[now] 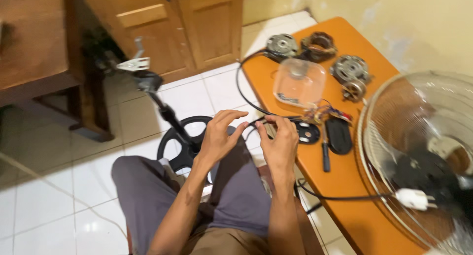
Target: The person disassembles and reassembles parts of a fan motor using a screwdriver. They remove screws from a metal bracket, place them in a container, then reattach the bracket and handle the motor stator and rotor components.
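Head view: both hands meet over the person's lap, just beside the orange tabletop. The left hand and right hand have their fingers pinched on a black cable that loops up over the tabletop toward a clear plastic cover. A white plug lies near the tabletop's front edge, against a fan grille.

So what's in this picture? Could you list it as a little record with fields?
Left hand: left hand pinching a black cable
Right hand: right hand gripping the same cable close beside it
Bench: orange bench with motor parts, a clear plastic housing, coloured wires
Right edge: fan guard, white plug
Floor: black stand base on white tiles
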